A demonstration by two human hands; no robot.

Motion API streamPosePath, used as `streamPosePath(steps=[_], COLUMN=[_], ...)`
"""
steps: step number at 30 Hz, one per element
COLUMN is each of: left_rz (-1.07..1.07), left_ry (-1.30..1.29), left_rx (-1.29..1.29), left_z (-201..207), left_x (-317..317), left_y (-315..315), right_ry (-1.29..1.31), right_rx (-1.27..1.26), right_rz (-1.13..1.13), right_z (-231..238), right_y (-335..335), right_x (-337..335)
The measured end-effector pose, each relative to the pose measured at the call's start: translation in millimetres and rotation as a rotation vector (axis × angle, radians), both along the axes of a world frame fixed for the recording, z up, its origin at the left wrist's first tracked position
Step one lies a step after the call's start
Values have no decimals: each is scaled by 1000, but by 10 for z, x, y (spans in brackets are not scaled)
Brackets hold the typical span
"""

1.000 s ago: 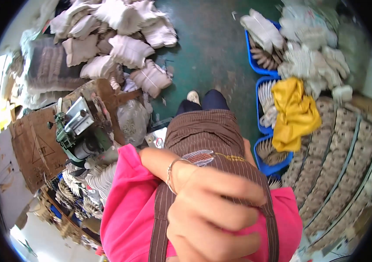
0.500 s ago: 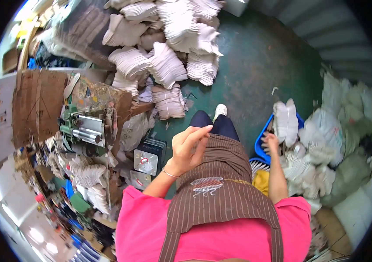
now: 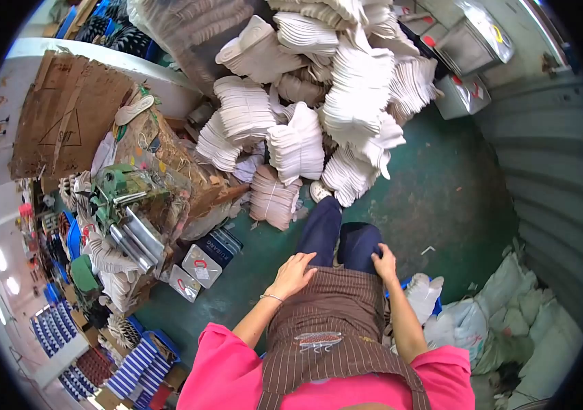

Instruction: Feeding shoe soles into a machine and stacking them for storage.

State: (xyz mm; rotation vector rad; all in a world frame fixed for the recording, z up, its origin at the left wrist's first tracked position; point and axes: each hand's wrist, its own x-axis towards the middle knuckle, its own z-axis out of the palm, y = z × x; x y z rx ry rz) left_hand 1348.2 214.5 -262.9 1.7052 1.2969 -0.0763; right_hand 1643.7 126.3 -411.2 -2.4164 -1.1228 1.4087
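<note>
Holding nothing, my left hand (image 3: 293,276) hovers above the top of the brown striped apron (image 3: 325,301), its fingers apart. My right hand (image 3: 385,262) is at my right thigh, by the dark trousers (image 3: 361,247); its fingers are loosely bent and apart, with nothing visible in them. Ahead of my feet, bundles of white insole-shaped pieces (image 3: 296,141) lie heaped on the floor. A beige bundle tied with string (image 3: 274,197) sits nearest, close to my white shoe (image 3: 319,191).
To the left stands a green machine with metal rollers (image 3: 133,205) on a worn bench, with metal tins (image 3: 202,265) below. At right are a blue basket (image 3: 436,306) holding white pieces, pale sacks (image 3: 466,324) and a corrugated wall (image 3: 544,157). More tins (image 3: 466,96) stand far right.
My view has turned rightward and I am closer to the heap. My right hand has come from beside the blue basket to my thigh. My left hand has lowered slightly.
</note>
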Motion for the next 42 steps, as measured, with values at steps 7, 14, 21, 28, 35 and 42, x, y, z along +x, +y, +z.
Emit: streamPosePath(steps=[7, 14, 21, 28, 35, 42], left_rz=[-45, 279, 499, 592, 684, 718], left_ry=[283, 376, 641, 641, 657, 624], left_rx=[-448, -811, -767, -792, -584, -541], left_z=[-1006, -1711, -1964, -2312, -2516, -2523], left_x=[95, 903, 1811, 1955, 1454, 937], left_y=[112, 381, 569, 526, 837, 831], right_ry=[-30, -103, -185, -321, -470, 218], right_rx=[-210, -605, -588, -597, -541, 204], right_rz=[174, 580, 766, 711, 829, 953], right_z=[-49, -324, -499, -813, -1188, -1661], right_y=[665, 1283, 2019, 2396, 2270, 3494], right_x=[273, 764, 1384, 1344, 796, -1412])
